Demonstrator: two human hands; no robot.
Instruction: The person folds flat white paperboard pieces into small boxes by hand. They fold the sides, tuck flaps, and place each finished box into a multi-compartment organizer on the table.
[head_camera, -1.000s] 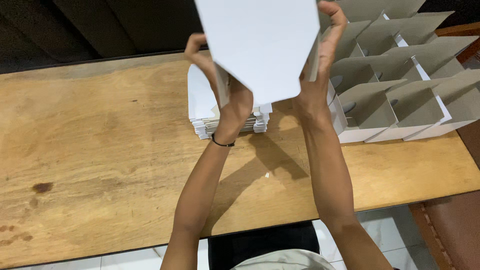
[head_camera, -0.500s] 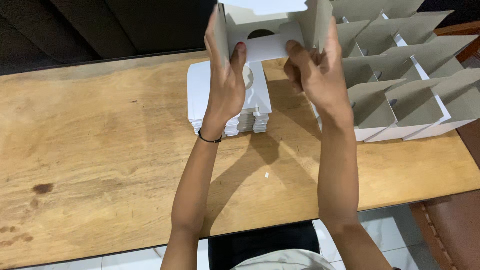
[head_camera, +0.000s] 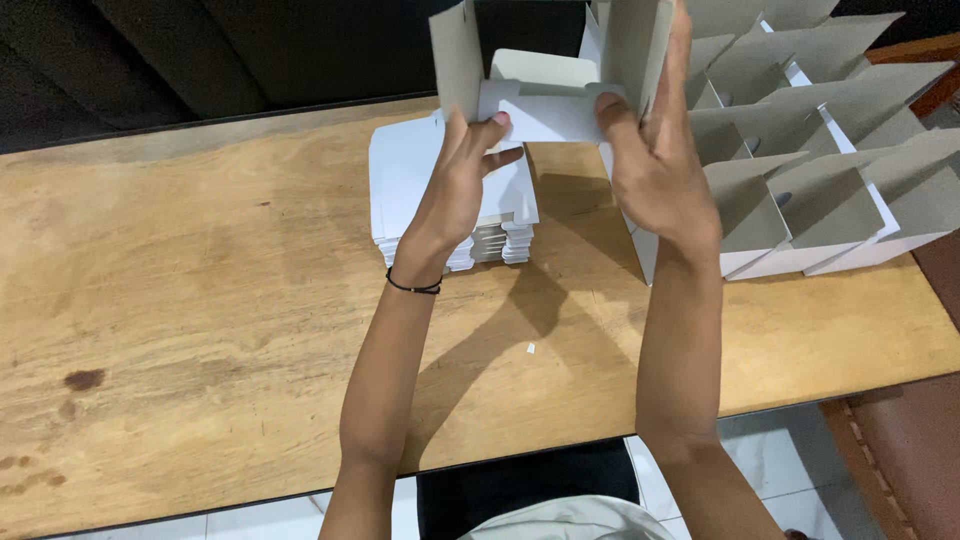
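2 hands (head_camera: 455, 195) (head_camera: 655, 165) grip the half-folded box (head_camera: 545, 100) between their fingers (head_camera: 500, 120).

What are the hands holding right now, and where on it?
Both hands hold a half-folded white cardboard box: left hand at its left wall, right hand at its right wall.

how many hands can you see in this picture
2. The left hand grips the left wall of a half-folded cardboard box; the right hand grips its right wall, above the wooden table.

A half-folded white-and-grey cardboard box (head_camera: 545, 85) is held upright, side panels raised, above the flat stack (head_camera: 420, 185).
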